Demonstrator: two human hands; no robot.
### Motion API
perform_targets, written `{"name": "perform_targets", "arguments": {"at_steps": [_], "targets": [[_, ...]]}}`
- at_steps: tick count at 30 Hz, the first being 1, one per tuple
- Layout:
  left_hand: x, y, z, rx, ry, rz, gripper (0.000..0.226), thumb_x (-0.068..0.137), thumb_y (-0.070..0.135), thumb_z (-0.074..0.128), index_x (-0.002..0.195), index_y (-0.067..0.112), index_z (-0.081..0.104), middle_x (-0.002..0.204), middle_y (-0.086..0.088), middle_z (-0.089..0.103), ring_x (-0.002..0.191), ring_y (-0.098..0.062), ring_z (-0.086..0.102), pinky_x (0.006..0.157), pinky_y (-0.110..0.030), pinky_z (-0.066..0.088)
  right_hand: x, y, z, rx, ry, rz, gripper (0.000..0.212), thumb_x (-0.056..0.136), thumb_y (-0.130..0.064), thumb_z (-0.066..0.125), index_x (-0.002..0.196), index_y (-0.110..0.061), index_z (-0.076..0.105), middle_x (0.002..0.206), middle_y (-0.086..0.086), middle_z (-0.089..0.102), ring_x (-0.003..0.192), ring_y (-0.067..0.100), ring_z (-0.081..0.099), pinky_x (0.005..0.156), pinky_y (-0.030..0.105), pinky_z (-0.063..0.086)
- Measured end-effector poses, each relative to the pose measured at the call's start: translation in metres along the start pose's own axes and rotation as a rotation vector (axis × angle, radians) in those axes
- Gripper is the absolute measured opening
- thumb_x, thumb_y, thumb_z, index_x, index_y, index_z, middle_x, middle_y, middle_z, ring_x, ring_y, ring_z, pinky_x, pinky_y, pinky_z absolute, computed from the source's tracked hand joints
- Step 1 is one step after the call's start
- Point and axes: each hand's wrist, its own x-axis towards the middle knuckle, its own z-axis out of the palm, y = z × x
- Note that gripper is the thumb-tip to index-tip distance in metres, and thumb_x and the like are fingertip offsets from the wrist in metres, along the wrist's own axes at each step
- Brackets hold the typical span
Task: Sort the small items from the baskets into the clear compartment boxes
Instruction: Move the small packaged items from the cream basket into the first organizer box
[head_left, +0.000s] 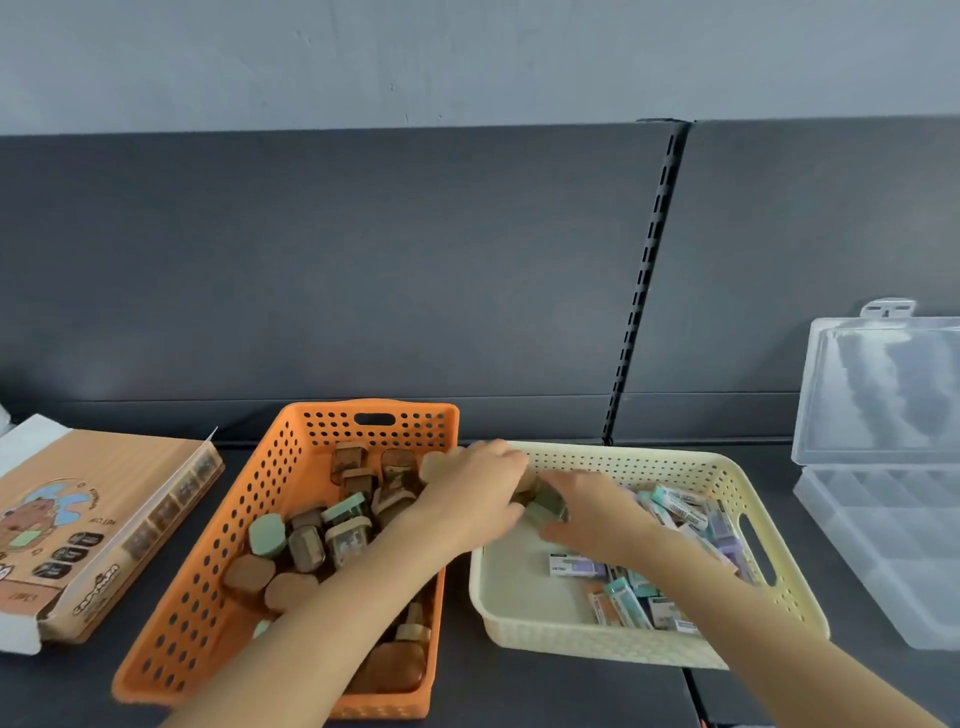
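Orange basket (234, 519) on dark shelf (545, 696), slotted back panel (363, 260), grey wall (467, 52)

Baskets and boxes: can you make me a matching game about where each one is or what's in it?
Things
1. orange basket
2. cream basket
3. clear box
4. brown box

Clues
A. far right, lid up
B. far left, cartoon animal on it
C. chunky brown and green items inside
D. slim pastel packets inside

Pairs: 1-C, 2-D, 3-A, 4-B
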Motion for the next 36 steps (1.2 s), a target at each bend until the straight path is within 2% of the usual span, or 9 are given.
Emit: {"name": "perform_targets", "arguments": {"at_steps": [5, 10, 15, 18, 21, 25, 28, 31, 36], "targets": [[0.016, 0.012, 0.014, 0.191, 0.009, -0.027, 0.026, 0.088, 0.029, 0.058, 0.110, 0.015, 0.053, 0.118, -0.002, 0.055, 0.112, -0.026, 0.044, 0.091, -0.037, 0.033, -0.004, 0.009, -0.008, 0.050, -0.025, 0.089, 0.048, 0.084, -0.024, 0.061, 0.130, -0.016, 0.049, 0.115, 0.004, 0.064, 0.098, 0.020, 0.062, 0.086, 0.033, 0.054], [0.027, 0.017, 0.024, 0.235, 0.035, -0.079, 0.024, 0.086, 0.028, 0.063, 0.107, 0.016, 0.061, 0.108, -0.002, 0.058, 0.105, -0.025, 0.046, 0.086, -0.037, 0.033, -0.010, 0.019, -0.022, 0.128, 0.000, 0.123, 0.059, 0.085, -0.020, 0.063, 0.140, -0.018, 0.041, 0.128, 0.002, 0.058, 0.110, 0.018, 0.056, 0.090, 0.025, 0.047], [0.022, 0.010, 0.009, -0.139, 0.028, -0.165, 0.034, 0.078, 0.045, 0.066, 0.107, 0.028, 0.063, 0.109, 0.007, 0.059, 0.104, -0.017, 0.052, 0.088, -0.035, 0.039, -0.018, 0.023, -0.034, 0.192, 0.073, 0.127, 0.060, 0.083, -0.020, 0.066, 0.138, -0.019, 0.044, 0.123, 0.001, 0.060, 0.096, 0.011, 0.052, 0.083, 0.019, 0.043], [0.006, -0.002, -0.009, -0.430, 0.109, -0.207, 0.025, 0.075, 0.038, 0.073, 0.096, 0.030, 0.063, 0.101, 0.010, 0.061, 0.092, -0.008, 0.057, 0.082, -0.032, 0.049, -0.020, 0.016, -0.041, 0.227, 0.135, 0.102, 0.056, 0.084, -0.020, 0.065, 0.137, -0.019, 0.046, 0.123, -0.001, 0.060, 0.096, 0.010, 0.053, 0.082, 0.019, 0.043], [-0.018, -0.021, -0.024, -0.535, 0.158, -0.233, 0.027, 0.075, 0.034, 0.075, 0.099, 0.028, 0.065, 0.097, 0.015, 0.064, 0.086, 0.001, 0.058, 0.075, -0.022, 0.049, -0.018, 0.000, -0.042, 0.272, 0.173, 0.041, 0.052, 0.084, -0.023, 0.065, 0.133, -0.023, 0.050, 0.125, -0.004, 0.060, 0.102, 0.012, 0.057, 0.081, 0.020, 0.044], [-0.056, -0.049, -0.035, -0.535, 0.210, -0.348, 0.027, 0.077, 0.026, 0.074, 0.099, 0.031, 0.061, 0.094, 0.019, 0.062, 0.087, 0.003, 0.059, 0.071, -0.013, 0.045, -0.014, -0.040, -0.038, 0.295, 0.182, -0.078, 0.050, 0.083, -0.034, 0.067, 0.130, -0.025, 0.052, 0.118, -0.009, 0.059, 0.102, 0.011, 0.057, 0.083, 0.023, 0.047], [-0.081, -0.068, -0.037, -0.459, 0.254, -0.446, 0.024, 0.076, 0.024, 0.075, 0.091, 0.030, 0.058, 0.092, 0.016, 0.062, 0.087, -0.002, 0.059, 0.069, -0.017, 0.044, -0.006, -0.069, -0.027, 0.303, 0.174, -0.216, 0.041, 0.082, -0.037, 0.066, 0.121, -0.027, 0.057, 0.108, -0.014, 0.061, 0.092, 0.004, 0.054, 0.079, 0.022, 0.045], [-0.099, -0.080, -0.038, -0.424, 0.265, -0.523, 0.022, 0.076, 0.026, 0.075, 0.087, 0.028, 0.056, 0.089, 0.014, 0.061, 0.085, -0.004, 0.059, 0.070, -0.022, 0.047, 0.005, -0.092, -0.013, 0.267, 0.152, -0.308, 0.046, 0.082, -0.031, 0.065, 0.127, -0.023, 0.054, 0.115, -0.010, 0.060, 0.093, 0.002, 0.049, 0.081, 0.017, 0.039], [-0.115, -0.091, -0.028, -0.318, 0.197, -0.557, 0.034, 0.081, 0.029, 0.071, 0.110, 0.027, 0.054, 0.104, 0.012, 0.061, 0.092, -0.004, 0.057, 0.071, -0.017, 0.044, 0.015, -0.114, 0.013, 0.039, 0.080, -0.339, 0.035, 0.082, -0.022, 0.057, 0.116, -0.017, 0.053, 0.109, 0.003, 0.058, 0.099, 0.021, 0.055, 0.089, 0.034, 0.048]]}}
